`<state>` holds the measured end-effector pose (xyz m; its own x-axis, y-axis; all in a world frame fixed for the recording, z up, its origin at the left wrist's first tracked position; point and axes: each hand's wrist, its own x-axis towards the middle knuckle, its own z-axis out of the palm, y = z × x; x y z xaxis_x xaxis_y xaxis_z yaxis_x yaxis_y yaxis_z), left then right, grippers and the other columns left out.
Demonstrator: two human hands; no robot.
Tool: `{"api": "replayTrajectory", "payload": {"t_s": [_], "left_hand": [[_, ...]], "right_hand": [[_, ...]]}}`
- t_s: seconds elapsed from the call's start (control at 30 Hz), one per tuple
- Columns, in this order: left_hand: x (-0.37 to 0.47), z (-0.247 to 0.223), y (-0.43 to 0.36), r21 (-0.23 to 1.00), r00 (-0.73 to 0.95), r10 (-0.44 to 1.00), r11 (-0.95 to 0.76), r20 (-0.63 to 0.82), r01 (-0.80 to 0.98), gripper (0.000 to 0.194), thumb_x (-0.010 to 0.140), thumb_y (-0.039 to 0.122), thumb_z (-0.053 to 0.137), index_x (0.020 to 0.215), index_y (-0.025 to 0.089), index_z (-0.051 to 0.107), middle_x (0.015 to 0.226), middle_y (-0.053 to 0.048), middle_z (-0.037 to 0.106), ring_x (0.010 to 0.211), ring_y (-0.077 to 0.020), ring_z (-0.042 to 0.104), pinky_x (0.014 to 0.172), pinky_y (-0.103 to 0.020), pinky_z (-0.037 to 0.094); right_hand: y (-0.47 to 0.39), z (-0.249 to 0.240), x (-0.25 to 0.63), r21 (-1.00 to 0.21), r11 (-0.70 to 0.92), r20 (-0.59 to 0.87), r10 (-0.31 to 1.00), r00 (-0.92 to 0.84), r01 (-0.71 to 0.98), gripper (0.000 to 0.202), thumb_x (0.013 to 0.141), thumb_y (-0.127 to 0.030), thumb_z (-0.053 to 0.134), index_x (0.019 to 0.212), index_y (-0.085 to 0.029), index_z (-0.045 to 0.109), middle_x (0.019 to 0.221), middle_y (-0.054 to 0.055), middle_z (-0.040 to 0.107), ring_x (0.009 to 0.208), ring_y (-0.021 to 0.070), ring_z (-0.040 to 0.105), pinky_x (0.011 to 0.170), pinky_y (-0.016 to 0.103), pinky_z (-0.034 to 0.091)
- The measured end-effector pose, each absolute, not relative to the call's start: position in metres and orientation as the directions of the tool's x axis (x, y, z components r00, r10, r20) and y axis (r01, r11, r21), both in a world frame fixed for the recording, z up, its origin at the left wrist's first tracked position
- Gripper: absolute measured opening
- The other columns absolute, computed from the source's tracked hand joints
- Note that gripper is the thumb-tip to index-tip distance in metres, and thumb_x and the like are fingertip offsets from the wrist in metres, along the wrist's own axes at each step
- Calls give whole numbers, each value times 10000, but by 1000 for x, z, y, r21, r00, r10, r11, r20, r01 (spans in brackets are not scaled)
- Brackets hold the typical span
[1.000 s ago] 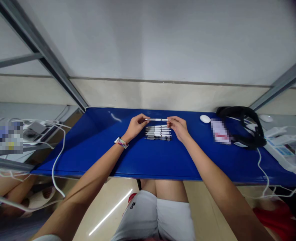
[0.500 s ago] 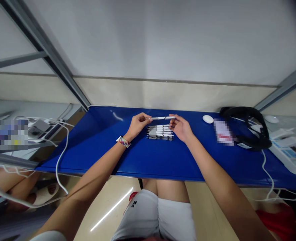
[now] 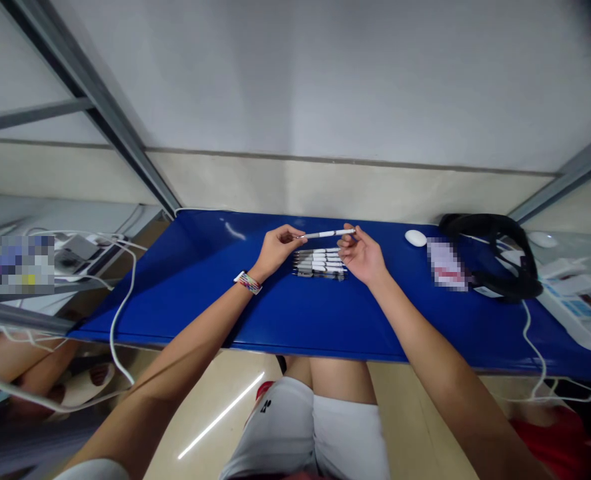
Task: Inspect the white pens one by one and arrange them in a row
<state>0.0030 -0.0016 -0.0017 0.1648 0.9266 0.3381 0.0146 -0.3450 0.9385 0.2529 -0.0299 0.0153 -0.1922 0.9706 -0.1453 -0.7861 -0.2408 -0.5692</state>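
A white and grey pen [image 3: 327,234] is held level above the blue table, spanning the gap between my two hands. My left hand [image 3: 278,249] pinches its tip end between thumb and fingers. At the other end, the fingers of my right hand [image 3: 363,255] close around the pen's top. Just below it, a row of several similar pens [image 3: 320,262] lies side by side on the table, tips pointing left. The nearest pen in that row looks darker and clear. My right fingers partly cover the right ends of the upper pens.
On the blue table [image 3: 300,320], a white oval object [image 3: 415,238] and a blurred packet [image 3: 446,265] lie to the right, beside a black headset-like band [image 3: 515,253]. White cables [image 3: 124,313] hang at the left edge. A power strip [image 3: 570,307] sits far right.
The pen's right end has risen slightly and the pen has shifted a little to the right. My right hand's fingers have changed position at its top. The row of pens is unchanged.
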Motion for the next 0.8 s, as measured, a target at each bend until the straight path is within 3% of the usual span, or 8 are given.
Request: {"api": "replayTrajectory", "payload": {"t_s": [0.2,0.3,0.47,0.8], "left_hand": [[3,-2,0,934,155,923,-358,352,8,263,806,360,905,940,175,775,877,-57,782,770,-157,685,748,-311,528],[3,-1,-1,934,153,923,-359,354,2,252,809,349,901,929,176,763,875,-54,777,771,-155,680,751,-312,529],[3,2,-2,934,146,924,-358,354,0,260,806,355,897,923,172,753,869,-50,774,773,-156,679,758,-314,534],[3,3,-3,934,149,925,-356,350,12,256,816,363,890,916,175,749,860,-51,767,762,-156,667,749,-315,519]], "right_hand": [[-30,14,251,-576,-226,-126,974,-188,-785,123,933,-297,770,938,-199,696,640,-40,537,575,88,504,494,171,441],[-31,16,250,-560,-242,-120,970,-211,-792,181,964,-378,729,985,-201,704,685,-19,572,613,105,533,517,192,472],[-32,18,248,-561,-226,-104,974,-203,-797,83,949,-268,739,979,-202,698,664,-34,562,583,90,505,512,177,456],[-31,19,241,-578,-188,-146,981,-126,-794,179,998,-358,736,946,-188,713,641,-40,576,551,64,494,497,164,424]]}}
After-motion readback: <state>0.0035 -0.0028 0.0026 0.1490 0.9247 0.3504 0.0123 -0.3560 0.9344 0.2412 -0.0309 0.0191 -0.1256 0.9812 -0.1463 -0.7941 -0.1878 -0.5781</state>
